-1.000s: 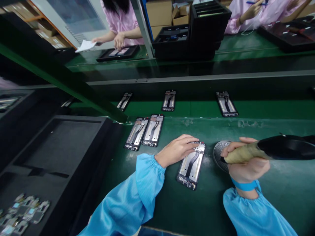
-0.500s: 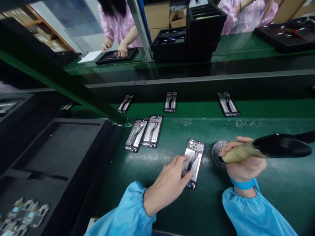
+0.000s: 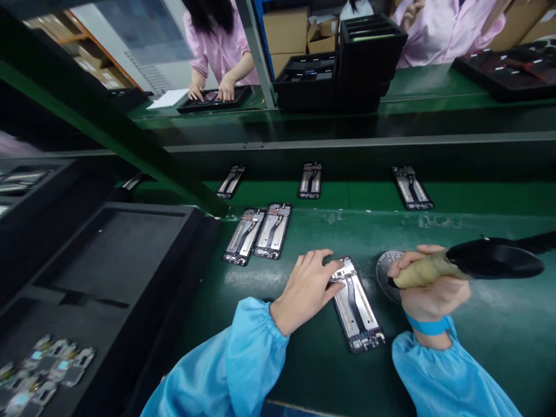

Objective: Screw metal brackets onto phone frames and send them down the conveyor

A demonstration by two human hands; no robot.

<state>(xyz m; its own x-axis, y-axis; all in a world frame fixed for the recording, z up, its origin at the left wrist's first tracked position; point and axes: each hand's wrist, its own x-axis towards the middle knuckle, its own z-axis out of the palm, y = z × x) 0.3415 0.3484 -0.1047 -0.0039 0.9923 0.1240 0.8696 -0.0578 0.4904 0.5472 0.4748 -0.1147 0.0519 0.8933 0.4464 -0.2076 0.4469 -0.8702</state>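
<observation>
An opened phone [image 3: 357, 307], its silver inside and dark flex cable facing up, lies on the green bench in front of me. At its upper left end is my left hand [image 3: 306, 286], thumb and bent fingers closed on the board end. My right hand [image 3: 434, 292], a blue strap on its wrist, is wrapped around the tan tape-covered handle [image 3: 421, 272] of a tool with a wide black flared part [image 3: 495, 259]. Below that hand, a round perforated metal disc [image 3: 388, 269] shows in part; whether it belongs to the tool I cannot tell.
Two similar phones [image 3: 258, 234] overlap left of centre. Several more, including one [image 3: 412, 188], lie on the strip behind. A black tray [image 3: 130, 255] with circuit boards [image 3: 56, 365] stands left, under a slanted green bar [image 3: 143, 150]. Across the bench, people in pink work beside black bins [image 3: 369, 63].
The phone has turned anticlockwise, its lower end swinging right. My left hand has shifted to its upper end. My right hand stays on the handle. The view has shifted slightly left.
</observation>
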